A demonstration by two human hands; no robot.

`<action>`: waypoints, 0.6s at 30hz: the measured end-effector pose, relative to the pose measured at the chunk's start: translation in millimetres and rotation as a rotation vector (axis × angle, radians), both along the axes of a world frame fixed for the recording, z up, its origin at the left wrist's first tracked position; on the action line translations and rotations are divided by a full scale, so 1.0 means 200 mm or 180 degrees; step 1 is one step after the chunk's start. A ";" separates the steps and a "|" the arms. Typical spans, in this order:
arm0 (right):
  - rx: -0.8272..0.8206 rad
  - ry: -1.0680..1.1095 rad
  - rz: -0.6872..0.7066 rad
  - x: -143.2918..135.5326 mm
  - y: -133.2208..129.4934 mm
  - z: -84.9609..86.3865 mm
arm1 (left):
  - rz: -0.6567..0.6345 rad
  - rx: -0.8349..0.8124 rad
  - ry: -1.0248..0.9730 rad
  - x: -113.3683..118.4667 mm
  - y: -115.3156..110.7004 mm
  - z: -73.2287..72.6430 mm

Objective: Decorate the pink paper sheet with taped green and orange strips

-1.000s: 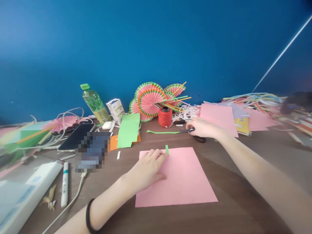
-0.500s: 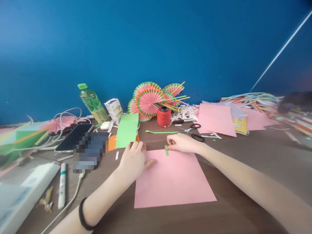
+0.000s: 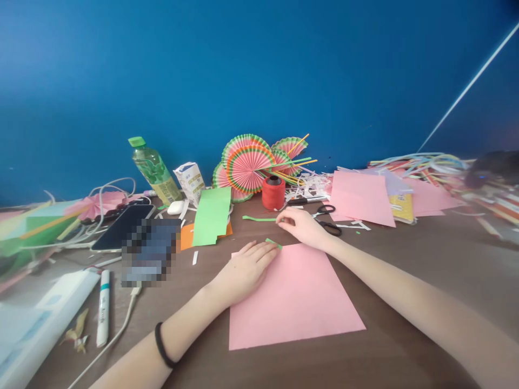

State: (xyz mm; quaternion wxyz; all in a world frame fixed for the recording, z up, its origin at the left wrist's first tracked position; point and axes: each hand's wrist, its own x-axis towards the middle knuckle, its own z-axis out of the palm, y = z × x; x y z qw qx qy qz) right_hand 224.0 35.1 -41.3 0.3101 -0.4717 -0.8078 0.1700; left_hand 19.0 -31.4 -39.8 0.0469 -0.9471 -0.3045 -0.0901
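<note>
A pink paper sheet (image 3: 298,302) lies flat on the table in front of me. My left hand (image 3: 247,273) rests on its upper left part, palm down with fingers stretched out. At the sheet's top edge a short green paper piece (image 3: 274,243) shows beside the left fingertips, partly covered by them. Just beyond the sheet, my right hand (image 3: 303,228) has its fingers bent in a pinch at a long thin green paper strip (image 3: 259,219). The hand hides the strip's right end. Scissors (image 3: 327,219) with black handles lie right behind that hand.
A red thread spool (image 3: 273,193) and folded paper fans (image 3: 249,167) stand by the blue wall. Green paper (image 3: 212,216), a bottle (image 3: 156,175), a carton (image 3: 190,183) and phones lie left. More pink paper (image 3: 363,199) is at right; a marker (image 3: 103,308) lies near-left.
My left hand has moved right and flattened onto the sheet by the short green piece. My right hand has left that piece and gone up to the long strip. The sheet has shifted slightly.
</note>
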 end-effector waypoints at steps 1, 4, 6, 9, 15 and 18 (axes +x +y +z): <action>0.0005 -0.0048 -0.0187 0.01 0.02 -0.01 | 0.0019 -0.0025 0.0008 0.00 0.00 0.00; -0.0017 -0.0222 -0.0501 0.05 0.05 -0.03 | 0.0165 0.0065 -0.0023 0.00 0.00 0.00; -0.0007 -0.0317 -0.0629 0.07 0.05 -0.04 | 0.0399 0.0260 -0.0045 0.00 0.00 0.01; 0.0051 -0.0372 -0.0772 0.07 0.05 -0.05 | 0.0826 0.0584 -0.0039 -0.01 0.01 0.01; 0.0417 -0.0403 -0.0293 0.03 0.06 -0.06 | 0.1165 0.0887 -0.0051 0.00 0.00 -0.03; 0.0623 -0.0673 0.0025 0.01 0.04 -0.06 | 0.1208 0.0756 -0.0085 0.02 -0.02 -0.05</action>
